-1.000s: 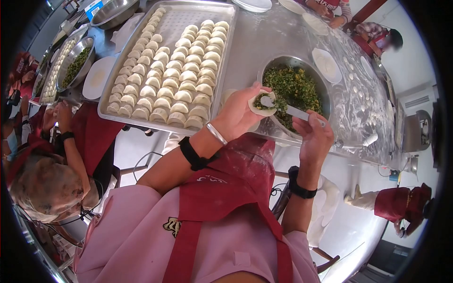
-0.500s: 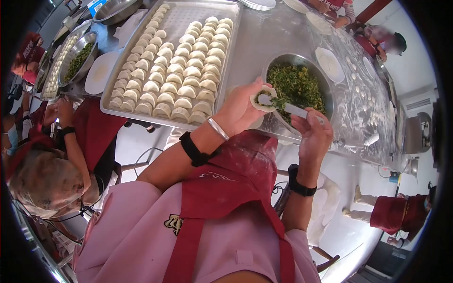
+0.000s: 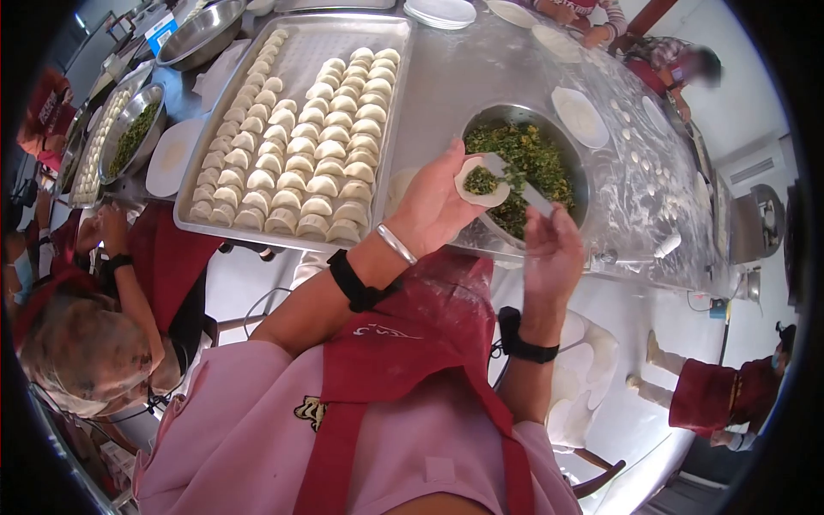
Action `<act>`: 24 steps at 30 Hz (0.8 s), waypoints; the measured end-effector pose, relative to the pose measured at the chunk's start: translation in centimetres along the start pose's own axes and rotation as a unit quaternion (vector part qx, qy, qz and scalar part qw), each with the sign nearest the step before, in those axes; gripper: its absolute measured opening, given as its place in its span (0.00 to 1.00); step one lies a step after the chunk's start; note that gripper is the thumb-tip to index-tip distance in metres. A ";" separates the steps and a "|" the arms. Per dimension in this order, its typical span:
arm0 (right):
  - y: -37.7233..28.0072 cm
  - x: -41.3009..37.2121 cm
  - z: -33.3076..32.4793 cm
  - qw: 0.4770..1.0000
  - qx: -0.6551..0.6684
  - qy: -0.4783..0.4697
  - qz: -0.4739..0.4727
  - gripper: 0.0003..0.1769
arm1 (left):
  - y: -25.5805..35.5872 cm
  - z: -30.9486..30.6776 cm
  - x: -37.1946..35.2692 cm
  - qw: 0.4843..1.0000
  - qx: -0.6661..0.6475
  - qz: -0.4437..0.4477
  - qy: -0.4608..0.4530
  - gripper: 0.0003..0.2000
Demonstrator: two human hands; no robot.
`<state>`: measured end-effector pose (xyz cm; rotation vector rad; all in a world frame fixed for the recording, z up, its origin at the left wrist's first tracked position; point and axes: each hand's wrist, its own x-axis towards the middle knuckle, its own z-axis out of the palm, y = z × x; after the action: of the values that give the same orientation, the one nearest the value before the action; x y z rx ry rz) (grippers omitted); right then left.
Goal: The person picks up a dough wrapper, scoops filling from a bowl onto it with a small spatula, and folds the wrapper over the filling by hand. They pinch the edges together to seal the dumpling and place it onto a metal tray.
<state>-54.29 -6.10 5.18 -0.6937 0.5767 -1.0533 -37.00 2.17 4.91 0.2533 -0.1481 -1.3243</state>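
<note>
My left hand holds a round dumpling wrapper by its edge, with the thumb up. A green clump of chopped filling lies in the middle of the wrapper. My right hand grips a flat metal filling spatula, its tip at the wrapper's upper edge with bits of green on it. Just beyond both hands stands a steel bowl of green and yellow chopped filling. To the left, a large metal tray carries rows of folded dumplings.
Plates and floury wrappers lie on the steel table. Another filling bowl and a white plate are at left. A person in a cap works close on my left; other people stand farther off.
The spatula has moved from over the wrapper's middle to its upper edge, leaving a clump of filling there. My view has shifted slightly, and my right hand is a little blurred.
</note>
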 end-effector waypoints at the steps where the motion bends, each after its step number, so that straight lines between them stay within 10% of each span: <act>1: 0.5 -0.2 0.2 1.000 0.008 0.005 0.008 0.15 | -0.1 0.8 -0.1 1.000 -0.007 0.001 -0.002 0.28; 17: 0.5 -0.8 -2.6 0.998 -0.017 0.060 0.006 0.13 | 0.0 2.2 -0.7 0.999 0.004 0.039 0.035 0.27; 24: -1.8 -2.1 -4.0 0.970 -0.185 0.087 -0.135 0.11 | 0.4 1.7 -0.8 0.997 0.016 0.043 0.062 0.26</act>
<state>-59.02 -5.69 4.09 -1.0339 0.8610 -1.2844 -37.26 2.90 6.70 0.3521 -0.0756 -1.2185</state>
